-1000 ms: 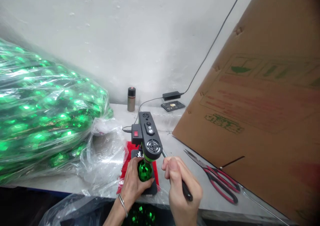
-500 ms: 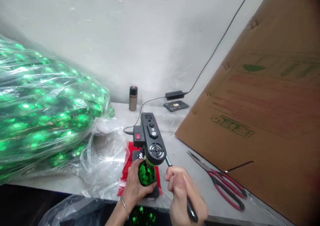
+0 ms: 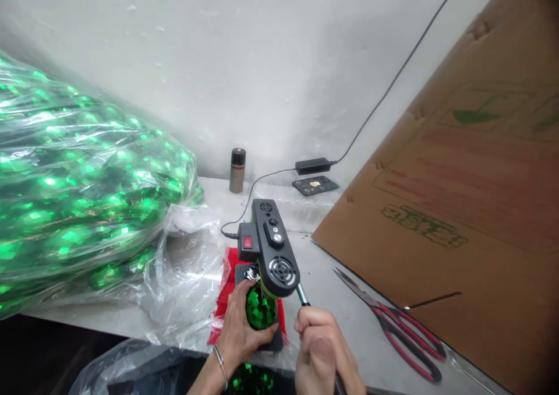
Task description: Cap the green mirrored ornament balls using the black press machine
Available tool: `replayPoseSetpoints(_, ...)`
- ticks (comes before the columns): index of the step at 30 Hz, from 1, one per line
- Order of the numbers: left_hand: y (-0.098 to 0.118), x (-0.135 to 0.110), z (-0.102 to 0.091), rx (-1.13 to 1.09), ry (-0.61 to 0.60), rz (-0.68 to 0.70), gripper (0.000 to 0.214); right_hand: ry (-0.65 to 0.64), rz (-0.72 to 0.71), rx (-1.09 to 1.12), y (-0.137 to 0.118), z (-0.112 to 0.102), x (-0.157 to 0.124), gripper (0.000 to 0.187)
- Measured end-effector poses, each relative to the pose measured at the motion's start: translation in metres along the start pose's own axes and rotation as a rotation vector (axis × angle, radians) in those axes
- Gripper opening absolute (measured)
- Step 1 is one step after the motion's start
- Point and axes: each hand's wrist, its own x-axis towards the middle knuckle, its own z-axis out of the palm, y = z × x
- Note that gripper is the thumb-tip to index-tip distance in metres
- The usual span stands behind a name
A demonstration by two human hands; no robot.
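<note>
A small black bench drill press [image 3: 273,246] with a red switch stands on a red pad [image 3: 227,293] near the table's front edge. My left hand [image 3: 239,331] is closed around a faceted green ball [image 3: 259,312] held under the machine's head. My right hand [image 3: 322,354] is wrapped round the machine's metal lever handle [image 3: 302,296], just right of the ball. A bangle shows on my left wrist.
A big clear bag of green balls [image 3: 82,179] fills the left of the table. Red-handled pliers [image 3: 393,325] lie at the right beside a leaning cardboard sheet [image 3: 458,208]. A small can [image 3: 237,169], a power adapter [image 3: 312,165] and a remote [image 3: 315,185] sit at the back. Another bag of green balls [image 3: 244,380] lies below the table edge.
My right hand has moved down and toward me along the lever. The view has shifted slightly, so everything sits a bit further right. My left hand still holds the ball under the head.
</note>
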Motion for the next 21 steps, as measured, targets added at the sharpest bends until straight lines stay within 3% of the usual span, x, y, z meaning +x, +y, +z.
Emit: replayPoseSetpoints(21,0.0011,0.0007,0.0007,-0.021,-0.024,-0.004,0.083,-0.026,0.006,0.047,0.0056,-0.0015,-0.0045,0.039)
